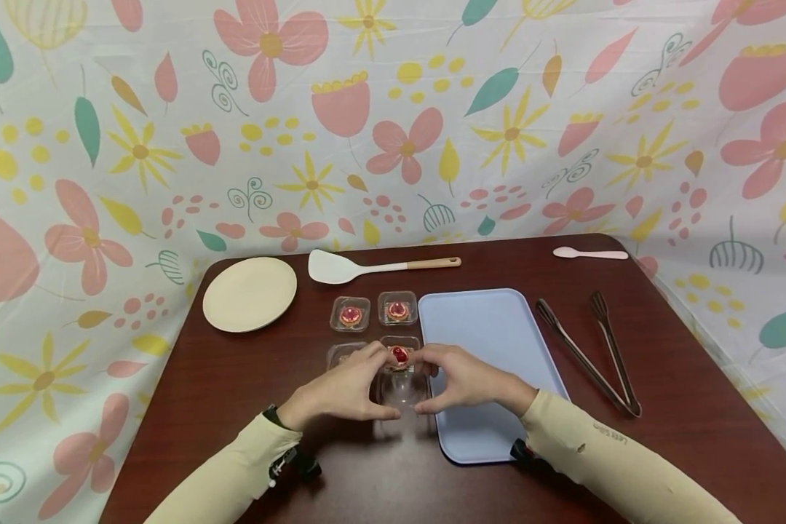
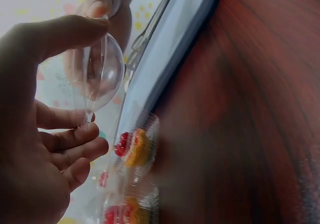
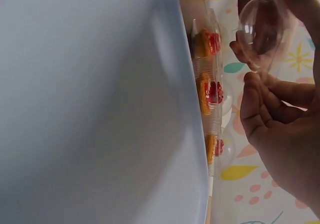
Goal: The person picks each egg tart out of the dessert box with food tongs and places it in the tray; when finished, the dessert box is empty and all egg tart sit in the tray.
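Both hands hold a clear plastic dome lid [image 1: 402,389] between them, above the near end of a small group of clear square containers. My left hand [image 1: 343,382] pinches the lid's left side, thumb at one end of the rim and fingertips at the other, as the left wrist view shows on the lid [image 2: 111,76]. Opposite, my right hand [image 1: 468,378] pinches its right side in the same way, over the tray's edge. Just beyond the lid, a red-topped tart [image 1: 399,355] sits in a container. My left hand partly covers another container [image 1: 340,353].
Two more containers with tarts, one left [image 1: 350,316] and one right [image 1: 398,309], stand behind. A blue tray [image 1: 491,327] lies to the right, with tongs [image 1: 596,364] beyond it. A cream plate [image 1: 249,295], a white spatula [image 1: 334,268] and a pink spoon [image 1: 589,253] lie farther back.
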### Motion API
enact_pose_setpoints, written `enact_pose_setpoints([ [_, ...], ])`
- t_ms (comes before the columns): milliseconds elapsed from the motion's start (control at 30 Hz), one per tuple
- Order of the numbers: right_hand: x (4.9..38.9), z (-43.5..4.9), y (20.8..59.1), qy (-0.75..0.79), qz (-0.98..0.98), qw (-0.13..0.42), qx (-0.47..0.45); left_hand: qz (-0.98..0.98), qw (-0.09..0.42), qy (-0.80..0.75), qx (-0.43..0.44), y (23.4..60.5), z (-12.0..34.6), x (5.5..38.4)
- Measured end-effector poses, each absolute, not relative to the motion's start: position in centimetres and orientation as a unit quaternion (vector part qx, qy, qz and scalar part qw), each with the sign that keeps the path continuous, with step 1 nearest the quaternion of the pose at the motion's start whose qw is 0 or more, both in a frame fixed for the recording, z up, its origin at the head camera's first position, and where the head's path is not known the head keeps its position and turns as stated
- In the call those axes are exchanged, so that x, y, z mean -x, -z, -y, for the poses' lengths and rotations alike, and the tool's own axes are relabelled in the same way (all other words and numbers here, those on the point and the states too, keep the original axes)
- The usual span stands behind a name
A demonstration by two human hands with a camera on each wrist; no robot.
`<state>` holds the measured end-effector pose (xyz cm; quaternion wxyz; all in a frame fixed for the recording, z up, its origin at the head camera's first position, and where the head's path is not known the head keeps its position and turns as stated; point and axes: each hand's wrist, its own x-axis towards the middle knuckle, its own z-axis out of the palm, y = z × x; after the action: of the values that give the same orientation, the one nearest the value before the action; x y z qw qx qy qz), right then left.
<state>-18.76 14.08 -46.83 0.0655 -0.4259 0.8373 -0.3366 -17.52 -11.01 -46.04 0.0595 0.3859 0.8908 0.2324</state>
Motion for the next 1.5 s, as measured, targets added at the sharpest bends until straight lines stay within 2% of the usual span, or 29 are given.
enact_pose_setpoints([
  [333, 18.2, -13.7, 47.0, 0.277, -0.86, 0.053, 0.425, -0.887, 0.041, -0.219, -0.404, 47.2, 10.9, 17.4],
  [633, 17.8, -13.4, 47.3, 0.226, -0.876, 0.009, 0.426, -0.896, -0.009, -0.168, -0.411, 48.2, 10.7, 17.3],
  [833, 17.7, -13.2, 47.5, 0.209, -0.88, -0.012, 0.427, -0.897, -0.016, -0.153, -0.414, 48.5, 10.6, 17.3],
  [1033, 17.6, -13.0, 47.5, 0.188, -0.882, -0.013, 0.432, -0.902, -0.017, -0.133, -0.41, 48.5, 10.6, 17.1],
  [1500, 17.6, -12.9, 47.9, 0.174, -0.873, -0.026, 0.455, -0.899, -0.057, -0.087, -0.425, 49.0, 10.4, 17.0],
])
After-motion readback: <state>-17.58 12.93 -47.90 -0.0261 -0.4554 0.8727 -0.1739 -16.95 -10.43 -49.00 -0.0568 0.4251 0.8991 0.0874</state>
